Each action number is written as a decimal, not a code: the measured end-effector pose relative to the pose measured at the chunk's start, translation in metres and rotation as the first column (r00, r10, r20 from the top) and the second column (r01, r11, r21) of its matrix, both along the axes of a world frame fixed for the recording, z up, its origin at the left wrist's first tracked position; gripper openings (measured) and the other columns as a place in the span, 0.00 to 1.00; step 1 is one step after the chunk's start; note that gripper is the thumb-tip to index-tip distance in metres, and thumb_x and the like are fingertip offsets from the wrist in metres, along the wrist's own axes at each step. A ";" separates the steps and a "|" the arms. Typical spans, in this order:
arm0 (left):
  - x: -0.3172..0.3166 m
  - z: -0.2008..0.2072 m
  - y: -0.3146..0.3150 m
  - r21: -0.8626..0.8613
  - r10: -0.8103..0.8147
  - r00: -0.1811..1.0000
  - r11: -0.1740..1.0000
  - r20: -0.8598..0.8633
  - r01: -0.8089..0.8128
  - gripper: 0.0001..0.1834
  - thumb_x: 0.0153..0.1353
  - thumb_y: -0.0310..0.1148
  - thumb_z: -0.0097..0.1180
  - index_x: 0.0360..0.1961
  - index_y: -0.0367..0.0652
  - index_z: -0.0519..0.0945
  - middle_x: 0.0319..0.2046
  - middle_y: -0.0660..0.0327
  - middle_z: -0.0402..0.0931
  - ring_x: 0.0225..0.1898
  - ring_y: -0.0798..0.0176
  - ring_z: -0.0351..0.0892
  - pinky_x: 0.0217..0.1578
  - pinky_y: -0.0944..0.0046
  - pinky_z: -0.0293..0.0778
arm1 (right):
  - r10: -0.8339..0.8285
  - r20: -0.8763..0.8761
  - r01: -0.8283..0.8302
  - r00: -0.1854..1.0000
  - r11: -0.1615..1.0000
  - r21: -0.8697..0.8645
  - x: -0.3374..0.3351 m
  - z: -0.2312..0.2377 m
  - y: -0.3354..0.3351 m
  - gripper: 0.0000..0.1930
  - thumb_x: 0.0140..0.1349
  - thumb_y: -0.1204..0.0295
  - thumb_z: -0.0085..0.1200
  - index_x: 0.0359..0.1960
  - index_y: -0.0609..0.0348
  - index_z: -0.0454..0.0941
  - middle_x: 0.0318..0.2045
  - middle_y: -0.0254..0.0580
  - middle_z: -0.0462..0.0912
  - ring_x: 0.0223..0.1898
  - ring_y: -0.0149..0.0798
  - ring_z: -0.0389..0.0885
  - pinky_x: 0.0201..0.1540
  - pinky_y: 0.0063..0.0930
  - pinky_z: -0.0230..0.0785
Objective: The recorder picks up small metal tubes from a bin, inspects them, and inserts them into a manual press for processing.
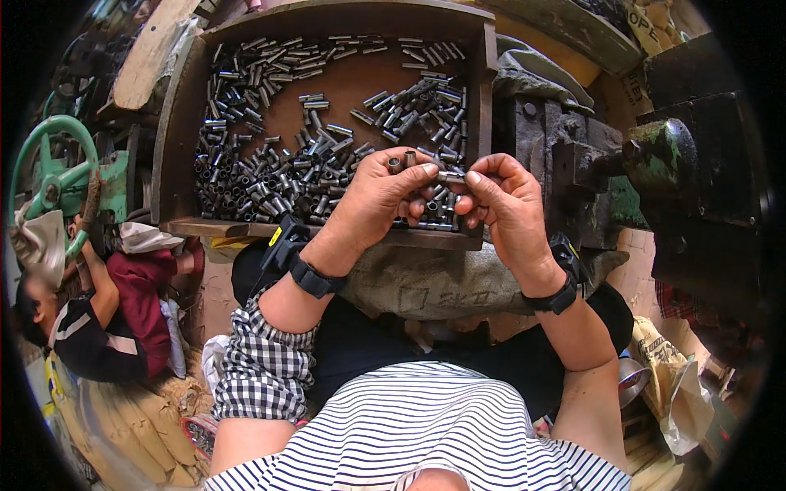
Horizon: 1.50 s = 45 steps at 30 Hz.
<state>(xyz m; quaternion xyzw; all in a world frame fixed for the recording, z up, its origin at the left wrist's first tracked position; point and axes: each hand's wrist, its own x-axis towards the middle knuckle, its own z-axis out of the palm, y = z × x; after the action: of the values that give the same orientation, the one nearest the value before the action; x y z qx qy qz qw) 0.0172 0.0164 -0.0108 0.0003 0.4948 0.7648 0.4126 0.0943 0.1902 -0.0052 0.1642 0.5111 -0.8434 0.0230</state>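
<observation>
Both hands are together over the front right part of a shallow wooden tray that holds a great many short metal tubes. My left hand is closed around a few of these tubes, and the open ends of two stand up above its curled fingers. One more metal tube lies sideways between the hands. The left thumb presses on its left end, while my right hand pinches its right end between thumb and forefinger. What lies deeper in the left palm is hidden.
A dark machine with a worn green part stands close on the right. Grey cloth lies behind the tray's right corner. A sack hangs below its front edge. Left are a green handwheel and another person, sitting low.
</observation>
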 end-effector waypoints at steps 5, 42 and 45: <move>0.002 -0.001 0.001 -0.001 0.003 1.000 1.000 0.022 -0.003 0.09 0.59 0.34 0.58 0.36 0.41 0.75 0.20 0.66 0.73 0.15 0.76 0.72 0.14 0.78 0.69 | 0.000 -0.026 0.002 1.000 0.998 0.063 0.000 0.001 0.000 0.06 0.61 0.76 0.53 0.37 0.62 0.70 0.27 0.39 0.80 0.26 0.29 0.82 0.23 0.15 0.72; 0.005 -0.035 -0.003 0.162 0.205 0.978 0.967 -0.049 -0.195 0.09 0.60 0.34 0.58 0.35 0.40 0.76 0.25 0.67 0.75 0.23 0.74 0.75 0.23 0.73 0.74 | -0.132 -0.276 0.237 0.952 0.890 0.390 0.002 -0.020 -0.027 0.07 0.66 0.69 0.47 0.36 0.61 0.70 0.24 0.39 0.76 0.15 0.24 0.71 0.18 0.15 0.65; 0.010 -0.028 -0.003 0.143 0.247 0.969 0.959 -0.005 -0.244 0.07 0.59 0.34 0.57 0.30 0.41 0.77 0.21 0.68 0.75 0.20 0.75 0.74 0.20 0.75 0.73 | -0.149 -0.248 0.251 0.957 0.854 0.455 0.004 -0.016 -0.037 0.04 0.65 0.72 0.47 0.35 0.60 0.69 0.23 0.38 0.76 0.15 0.24 0.71 0.17 0.15 0.64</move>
<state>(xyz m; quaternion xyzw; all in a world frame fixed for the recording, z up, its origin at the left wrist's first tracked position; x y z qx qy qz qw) 0.0270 0.0137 -0.0386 -0.0230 0.4405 0.8430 0.3078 0.0986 0.1532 -0.0212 0.1298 0.6845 -0.6995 -0.1592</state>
